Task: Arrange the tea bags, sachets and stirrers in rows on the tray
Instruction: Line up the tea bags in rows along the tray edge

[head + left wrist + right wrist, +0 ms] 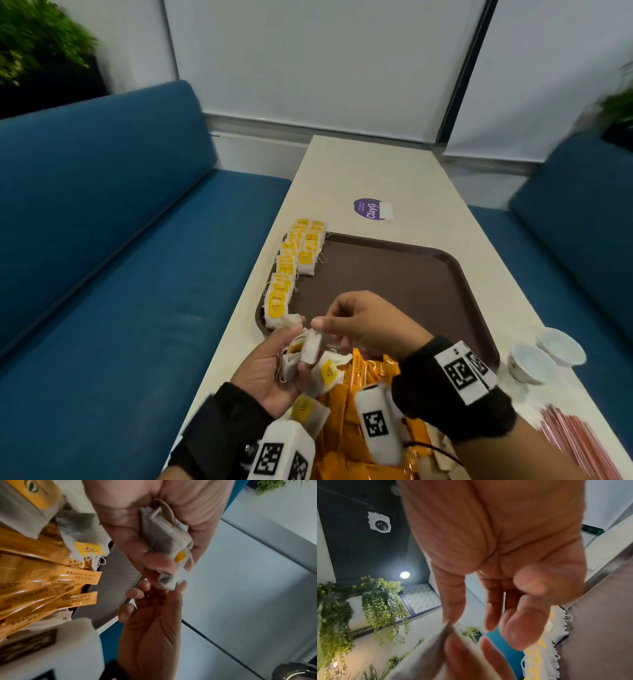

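My left hand (pixel 263 373) lies palm up over the table's near edge and grips a small bunch of tea bags (pixel 291 359). In the left wrist view the tea bags (pixel 164 538) sit bunched in that palm. My right hand (pixel 359 322) reaches in from the right, its thumb and forefinger pinching the top tea bag (pixel 311 346) of the bunch. The brown tray (pixel 394 274) lies just beyond. Two rows of yellow-tagged tea bags (pixel 289 270) run along its left side. Orange coffee sachets (pixel 363 387) lie heaped under my wrists. Pink stirrers (pixel 575 442) lie at the near right.
Two small white cups (pixel 544 356) stand right of the tray. A purple sticker (pixel 370 209) marks the table beyond it. Loose tea bags (pixel 305 411) lie on the sachet heap. Blue sofas (pixel 120 240) flank the narrow table.
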The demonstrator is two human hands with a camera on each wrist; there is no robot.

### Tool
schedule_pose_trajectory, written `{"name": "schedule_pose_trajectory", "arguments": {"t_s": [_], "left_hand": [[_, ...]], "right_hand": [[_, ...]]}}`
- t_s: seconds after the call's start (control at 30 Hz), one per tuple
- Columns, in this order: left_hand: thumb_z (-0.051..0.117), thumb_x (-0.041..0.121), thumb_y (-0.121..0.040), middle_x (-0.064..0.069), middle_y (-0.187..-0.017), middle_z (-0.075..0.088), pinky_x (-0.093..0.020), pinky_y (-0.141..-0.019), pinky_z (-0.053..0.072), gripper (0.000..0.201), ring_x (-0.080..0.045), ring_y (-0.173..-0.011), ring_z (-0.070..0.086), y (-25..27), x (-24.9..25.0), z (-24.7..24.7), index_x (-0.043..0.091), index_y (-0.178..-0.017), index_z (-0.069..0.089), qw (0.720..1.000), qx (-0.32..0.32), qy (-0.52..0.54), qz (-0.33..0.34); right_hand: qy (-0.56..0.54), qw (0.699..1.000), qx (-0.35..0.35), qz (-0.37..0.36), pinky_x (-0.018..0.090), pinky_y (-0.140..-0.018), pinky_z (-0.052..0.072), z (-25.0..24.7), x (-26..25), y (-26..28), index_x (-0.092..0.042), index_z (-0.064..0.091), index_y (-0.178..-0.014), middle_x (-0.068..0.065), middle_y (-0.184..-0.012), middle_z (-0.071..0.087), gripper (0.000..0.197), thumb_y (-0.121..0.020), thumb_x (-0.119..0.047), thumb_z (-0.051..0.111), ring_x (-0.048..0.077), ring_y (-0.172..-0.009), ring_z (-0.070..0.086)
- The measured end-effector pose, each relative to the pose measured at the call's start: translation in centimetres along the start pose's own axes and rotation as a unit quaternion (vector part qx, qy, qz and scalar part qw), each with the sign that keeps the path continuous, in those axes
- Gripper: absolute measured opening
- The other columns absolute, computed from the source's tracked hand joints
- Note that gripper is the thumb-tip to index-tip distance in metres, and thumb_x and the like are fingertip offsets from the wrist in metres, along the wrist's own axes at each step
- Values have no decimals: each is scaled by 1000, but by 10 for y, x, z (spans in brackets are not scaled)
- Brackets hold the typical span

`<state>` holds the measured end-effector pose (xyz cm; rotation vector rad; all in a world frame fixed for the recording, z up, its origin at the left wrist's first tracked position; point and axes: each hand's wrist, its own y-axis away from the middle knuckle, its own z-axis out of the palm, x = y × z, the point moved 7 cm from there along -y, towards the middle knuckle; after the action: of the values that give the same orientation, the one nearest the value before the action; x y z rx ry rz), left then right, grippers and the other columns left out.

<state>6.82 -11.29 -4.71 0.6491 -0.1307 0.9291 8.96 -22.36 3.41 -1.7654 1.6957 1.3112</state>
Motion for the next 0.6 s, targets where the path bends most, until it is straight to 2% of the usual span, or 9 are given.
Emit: {"name": "schedule_pose_trajectory", "arguments": {"t_s": [0.1,0.13,0.27,0.37,0.47,0.53,0.6], "left_hand": [[64,13,-70,-15,-89,62,-19,-33,46,57,-17,-55,66,2,-3,-2,10,-126,52,1000,12,-22,11],[64,11,-69,-15,-91,61,-19,-34,47,62,-17,-54,65,2,-3,-3,10,-130,50,999,14,-26,14],[63,8,-68,-14,-77,62,-18,-33,46,46,-16,-47,63,7,-4,3,12,-113,54,999,14,-28,25],[63,11,-70,-14,-74,64,-18,-34,47,41,-17,-46,61,9,-7,2,13,-110,54,999,21,-28,12],[65,17,-76,-16,-80,64,-19,-37,49,45,-19,-50,63,8,-11,-1,10,-118,51,999,26,-27,-14],[67,20,-75,-17,-90,64,-21,-40,51,57,-20,-55,65,7,-11,-3,5,-127,50,999,28,-33,-12],[68,20,-72,-16,-100,61,-22,-42,53,67,-20,-58,66,6,-9,-4,6,-134,47,999,30,-40,3]], "right_hand": [[-32,999,25,-5,21,-44,41,4,1,10,-6,59,-92,4,-74,65,43,-79,-46,68,9,-55,56],[-47,998,34,-10,21,-44,41,5,1,14,-6,58,-94,3,-75,65,44,-77,-46,69,10,-56,56],[-74,996,23,-38,22,-42,43,11,0,22,-12,57,-99,6,-79,66,29,-80,-27,73,12,-56,57],[-76,996,8,-38,24,-43,42,17,3,25,-8,58,-102,7,-78,65,25,-82,-13,71,13,-56,56],[-83,996,10,-31,23,-43,42,18,6,25,-10,60,-97,1,-72,66,16,-84,-9,69,11,-55,58],[-95,995,13,-30,23,-44,43,18,8,25,-12,60,-94,-1,-71,67,11,-85,-12,67,11,-57,61],[-101,994,18,-34,23,-44,43,19,8,25,-13,60,-91,-1,-70,68,10,-85,-15,68,12,-59,63]]}}
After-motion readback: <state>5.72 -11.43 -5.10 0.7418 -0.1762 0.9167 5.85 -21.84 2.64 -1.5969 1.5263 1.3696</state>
